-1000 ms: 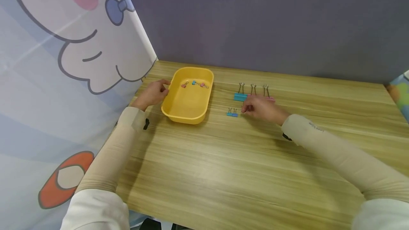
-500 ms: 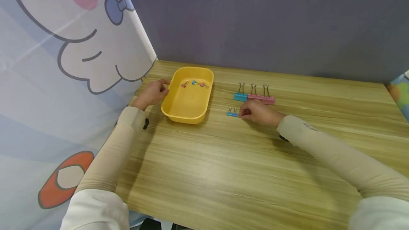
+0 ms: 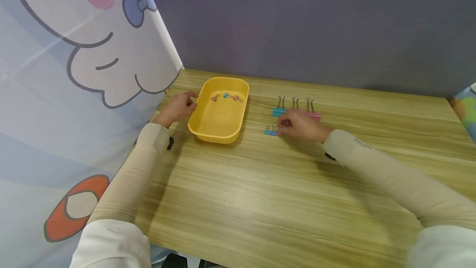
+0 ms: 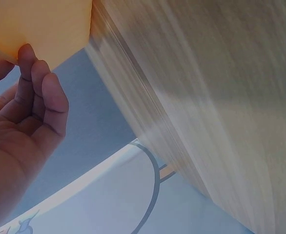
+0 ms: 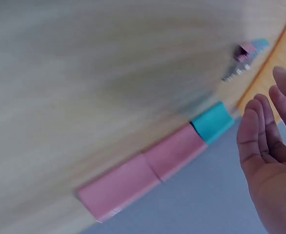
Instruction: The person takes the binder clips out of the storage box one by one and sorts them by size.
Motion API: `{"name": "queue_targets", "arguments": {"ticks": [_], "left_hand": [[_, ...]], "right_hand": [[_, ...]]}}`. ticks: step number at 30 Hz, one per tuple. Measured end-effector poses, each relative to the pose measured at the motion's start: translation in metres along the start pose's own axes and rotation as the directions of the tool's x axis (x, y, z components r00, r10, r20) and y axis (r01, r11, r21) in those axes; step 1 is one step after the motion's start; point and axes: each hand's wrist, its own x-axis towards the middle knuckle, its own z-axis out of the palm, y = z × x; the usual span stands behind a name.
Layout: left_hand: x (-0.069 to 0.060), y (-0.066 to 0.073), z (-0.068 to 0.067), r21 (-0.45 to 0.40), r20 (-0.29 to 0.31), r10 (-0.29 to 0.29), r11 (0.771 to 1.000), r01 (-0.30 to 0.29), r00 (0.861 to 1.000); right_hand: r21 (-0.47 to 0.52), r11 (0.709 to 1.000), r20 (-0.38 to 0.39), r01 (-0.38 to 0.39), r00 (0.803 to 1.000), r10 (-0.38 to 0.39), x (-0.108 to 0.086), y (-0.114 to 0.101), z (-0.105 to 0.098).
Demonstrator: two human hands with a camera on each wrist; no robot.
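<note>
At the left side of a yellow tray [image 3: 219, 125], my left hand [image 3: 178, 107] [image 4: 26, 112] grips the rim between thumb and fingers. Small pink [image 3: 215, 98] and blue [image 3: 226, 95] binder clips lie inside the tray. My right hand [image 3: 303, 126] [image 5: 275, 161] is just right of a row of small blue clips [image 3: 270, 132] on the table. In the right wrist view its fingers are apart from the thumb with nothing between them, and a small pink clip [image 5: 248, 47] stands against the blue ones [image 5: 260, 44].
Behind my right hand is a row of large clips, one teal [image 3: 279, 112] [image 5: 213, 122] and two pink [image 3: 314, 116] [image 5: 148, 165], handles up. A grey panel [image 3: 297, 32] rises behind the table [image 3: 230, 193]; a printed sheet [image 3: 44, 135] borders it at left.
My right hand moved slightly left to the small clips, then rose a little off them. A third upright handle now shows at the row's right end. My left hand and the tray stayed put.
</note>
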Motion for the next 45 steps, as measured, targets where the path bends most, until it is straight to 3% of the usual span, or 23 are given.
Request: {"name": "queue_targets", "arguments": {"ticks": [8, 15, 26, 35, 45], "left_hand": [[0.000, 0.001, 0.001, -0.009, 0.005, -0.013, 1.000, 0.013, 1.000], [-0.002, 0.002, 0.001, -0.010, 0.000, -0.021, 1.000, 0.021, 1.000], [-0.003, 0.008, 0.005, -0.001, -0.009, -0.010, 1.000, 0.010, 1.000], [0.000, 0.013, 0.009, -0.015, -0.016, -0.006, 1.000, 0.006, 1.000], [-0.006, 0.014, 0.008, -0.024, -0.015, -0.012, 1.000, 0.011, 1.000]], "right_hand": [[-0.074, 0.995, -0.021, 0.070, 0.997, -0.072, 0.026, -0.015, -0.016], [-0.114, 0.991, -0.085, 0.067, 0.993, -0.077, 0.060, -0.035, -0.017], [-0.018, 0.996, -0.100, -0.086, 0.991, 0.084, 0.122, -0.046, -0.012], [0.023, 0.982, -0.058, -0.188, 0.980, 0.189, 0.152, -0.046, -0.003], [-0.133, 0.959, 0.006, -0.251, 0.967, 0.254, 0.174, -0.056, 0.014]]}}
